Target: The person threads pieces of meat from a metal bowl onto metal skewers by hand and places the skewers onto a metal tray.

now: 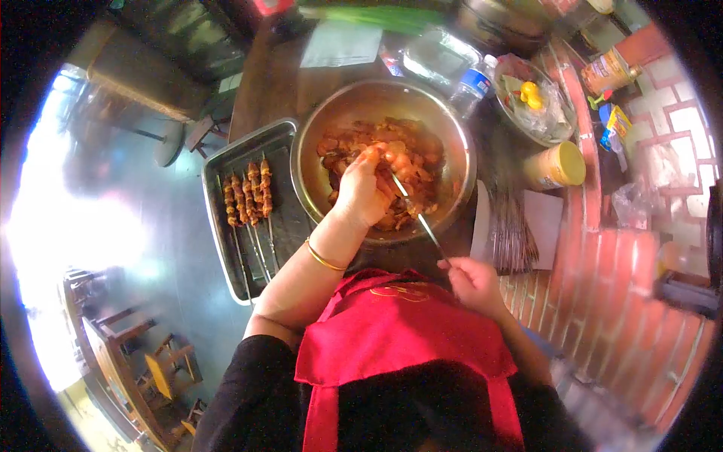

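A wide metal bowl holds many pieces of reddish marinated meat. Over it, my left hand has its fingers closed round some of that meat; the fingertips are partly hidden. My right hand grips the handle end of a metal skewer low at the bowl's right front. The skewer slants up and left over the rim, its far part reaching my left hand, with a small piece on it partway along. Left of the bowl, a metal tray carries several loaded meat skewers lying side by side.
A bundle of bare skewers lies at the right, beside a yellow-lidded tub. Behind it are a plastic-lined bowl, a water bottle and a foil tray. White paper lies at the back. A brick ledge borders the right.
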Available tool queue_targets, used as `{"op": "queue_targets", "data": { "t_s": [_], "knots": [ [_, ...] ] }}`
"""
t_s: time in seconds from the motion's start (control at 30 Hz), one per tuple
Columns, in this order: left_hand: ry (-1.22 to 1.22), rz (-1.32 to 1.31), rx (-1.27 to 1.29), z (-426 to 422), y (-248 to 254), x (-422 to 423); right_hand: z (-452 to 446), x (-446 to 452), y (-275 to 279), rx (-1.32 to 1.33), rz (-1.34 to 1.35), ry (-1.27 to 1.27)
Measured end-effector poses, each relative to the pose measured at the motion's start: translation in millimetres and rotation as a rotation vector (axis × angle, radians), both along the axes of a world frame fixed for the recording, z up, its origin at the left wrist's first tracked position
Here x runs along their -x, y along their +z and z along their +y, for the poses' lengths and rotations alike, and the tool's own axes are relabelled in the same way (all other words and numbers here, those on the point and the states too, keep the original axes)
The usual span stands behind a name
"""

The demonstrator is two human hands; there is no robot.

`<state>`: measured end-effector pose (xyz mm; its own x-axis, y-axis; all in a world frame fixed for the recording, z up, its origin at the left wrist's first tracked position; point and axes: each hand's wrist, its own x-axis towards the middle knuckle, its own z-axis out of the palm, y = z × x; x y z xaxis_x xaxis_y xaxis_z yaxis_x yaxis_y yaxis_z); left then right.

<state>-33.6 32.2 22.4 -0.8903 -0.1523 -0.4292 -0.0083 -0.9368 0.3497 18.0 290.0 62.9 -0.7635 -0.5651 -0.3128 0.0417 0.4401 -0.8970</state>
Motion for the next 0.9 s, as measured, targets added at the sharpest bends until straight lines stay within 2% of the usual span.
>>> {"op": "queue_targets", "data": {
  "t_s": [0.03, 0.13, 0.2, 0.27, 0.4, 0.53, 0.6, 0.63, 0.67, 0.73, 0.8, 0.87, 0.9],
  "knots": [
    [0.001, -0.077, 0.071, 4.8, 5.8, -0.1, 0.9, -0.4, -0.4, -0.012, 0.052, -0.005],
    [-0.086, -0.074, 0.235, 11.2, 11.4, -2.3, 7.9, -0.5, -0.5, -0.063, 0.035, -0.016],
    [-0.115, -0.035, 0.074, 18.5, 27.6, -7.6, 11.6, -0.5, 2.9, -0.07, -0.029, -0.025],
    [-0.158, -0.033, -0.035, 24.9, 17.4, -11.8, 16.3, -0.3, 0.9, -0.081, -0.09, -0.035],
    [-0.103, -0.114, -0.001, 47.8, -3.6, -17.2, 16.5, 2.4, -5.1, -0.002, -0.111, -0.024],
    [-0.256, -0.052, 0.195, 60.2, -18.4, -30.3, 8.2, 5.6, -6.7, 0.032, -0.144, -0.065],
    [-0.527, -0.027, 0.464, 58.7, -15.8, -34.4, 3.6, 11.2, -0.1, 0.027, -0.194, -0.088],
    [-0.588, -0.05, 0.589, 54.3, -2.4, -37.5, 1.7, 13.8, 1.0, 0.023, -0.236, -0.118],
    [-0.591, -0.062, 0.588, 45.3, -5.0, -39.6, 2.0, 16.4, -1.4, 0.025, -0.248, -0.118],
    [-0.772, 0.157, 1.435, 15.6, -12.0, -37.1, 4.7, 20.8, -6.1, 0.051, -0.145, -0.136],
    [-0.853, 0.017, 2.04, -23.3, 15.7, -29.9, 2.4, 25.8, 1.7, 0.054, -0.188, -0.157],
    [-1.09, -0.035, 2.427, -64.1, -7.0, -20.7, 6.0, 27.6, -4.3, 0.103, -0.152, -0.154],
    [-1.254, 0.017, 2.492, -81.2, -12.7, -21.6, 4.3, 28.4, -2.8, 0.116, -0.142, -0.158]
  ]
}}
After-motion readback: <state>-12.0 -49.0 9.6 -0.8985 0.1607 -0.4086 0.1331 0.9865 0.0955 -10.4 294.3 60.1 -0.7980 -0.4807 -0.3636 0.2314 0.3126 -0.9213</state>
